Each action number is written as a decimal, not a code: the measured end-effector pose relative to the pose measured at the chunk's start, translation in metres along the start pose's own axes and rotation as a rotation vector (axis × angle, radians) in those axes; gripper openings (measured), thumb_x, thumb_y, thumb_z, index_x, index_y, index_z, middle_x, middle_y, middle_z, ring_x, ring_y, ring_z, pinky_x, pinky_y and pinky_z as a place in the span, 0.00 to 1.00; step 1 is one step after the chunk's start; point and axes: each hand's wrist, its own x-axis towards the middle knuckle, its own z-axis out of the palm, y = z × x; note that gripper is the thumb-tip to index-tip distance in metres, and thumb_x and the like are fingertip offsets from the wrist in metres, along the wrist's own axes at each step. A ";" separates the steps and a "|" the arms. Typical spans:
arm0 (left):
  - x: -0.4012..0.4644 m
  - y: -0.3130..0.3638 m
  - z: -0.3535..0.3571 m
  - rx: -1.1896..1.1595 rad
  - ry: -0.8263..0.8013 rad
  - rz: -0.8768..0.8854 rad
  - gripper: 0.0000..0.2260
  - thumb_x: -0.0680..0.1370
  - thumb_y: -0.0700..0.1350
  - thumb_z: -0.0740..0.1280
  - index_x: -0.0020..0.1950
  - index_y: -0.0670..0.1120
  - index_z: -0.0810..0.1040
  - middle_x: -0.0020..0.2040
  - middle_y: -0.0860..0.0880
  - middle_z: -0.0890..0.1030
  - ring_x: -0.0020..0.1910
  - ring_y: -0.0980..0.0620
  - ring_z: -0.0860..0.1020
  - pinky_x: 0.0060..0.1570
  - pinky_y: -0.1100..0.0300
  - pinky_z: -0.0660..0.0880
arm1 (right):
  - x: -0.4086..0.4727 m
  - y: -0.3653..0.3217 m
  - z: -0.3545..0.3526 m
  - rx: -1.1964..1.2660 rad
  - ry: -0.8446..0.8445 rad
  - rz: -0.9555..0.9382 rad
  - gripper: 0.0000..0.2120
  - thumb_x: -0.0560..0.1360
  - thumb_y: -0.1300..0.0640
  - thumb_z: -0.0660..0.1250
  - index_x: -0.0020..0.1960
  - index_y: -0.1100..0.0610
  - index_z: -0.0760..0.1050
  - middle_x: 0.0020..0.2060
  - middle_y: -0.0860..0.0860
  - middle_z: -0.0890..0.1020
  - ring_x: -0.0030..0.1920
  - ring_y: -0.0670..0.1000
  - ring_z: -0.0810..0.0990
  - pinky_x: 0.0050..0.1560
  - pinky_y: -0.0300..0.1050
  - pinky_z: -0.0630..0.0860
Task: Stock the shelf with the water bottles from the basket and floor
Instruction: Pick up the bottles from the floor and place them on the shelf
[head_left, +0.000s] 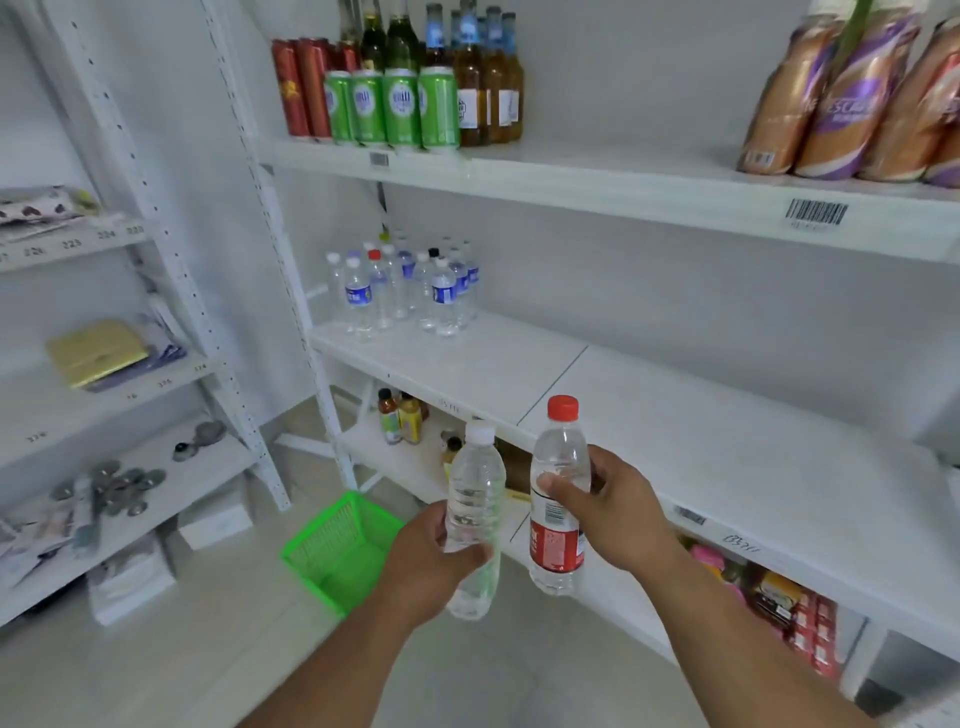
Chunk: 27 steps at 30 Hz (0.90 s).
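While a cluster of clear plastic water bottles (405, 291) already stands on the white middle shelf (675, 441), the left hand (431, 566) grips a white-capped clear bottle (475, 499); the right hand (608, 509) grips a red-capped, red-labelled bottle (558, 493). Both remain to be shelved; the green plastic basket (337, 545) looks empty.

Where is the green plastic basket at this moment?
In the head view, the green plastic basket stands on the floor at lower centre-left, just left of the left hand, which holds a clear white-capped water bottle, and below the white middle shelf.
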 end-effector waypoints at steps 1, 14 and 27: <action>-0.004 0.005 -0.004 0.002 0.018 0.005 0.15 0.70 0.41 0.77 0.51 0.55 0.80 0.45 0.68 0.83 0.43 0.68 0.81 0.38 0.78 0.72 | 0.001 -0.006 0.001 0.006 -0.003 -0.007 0.12 0.71 0.36 0.70 0.52 0.39 0.77 0.44 0.39 0.84 0.44 0.40 0.83 0.43 0.39 0.78; -0.021 0.009 -0.074 -0.033 0.171 0.019 0.16 0.70 0.42 0.78 0.49 0.58 0.78 0.43 0.69 0.83 0.42 0.69 0.80 0.35 0.79 0.71 | 0.010 -0.067 0.059 0.028 -0.065 -0.076 0.10 0.70 0.37 0.71 0.50 0.37 0.77 0.43 0.37 0.84 0.42 0.38 0.82 0.42 0.40 0.78; 0.049 -0.041 -0.228 -0.116 0.100 0.054 0.16 0.70 0.41 0.77 0.50 0.58 0.79 0.45 0.63 0.85 0.44 0.66 0.82 0.38 0.76 0.73 | 0.065 -0.149 0.196 0.061 0.011 -0.075 0.11 0.71 0.41 0.73 0.51 0.42 0.80 0.43 0.39 0.85 0.41 0.38 0.83 0.41 0.40 0.77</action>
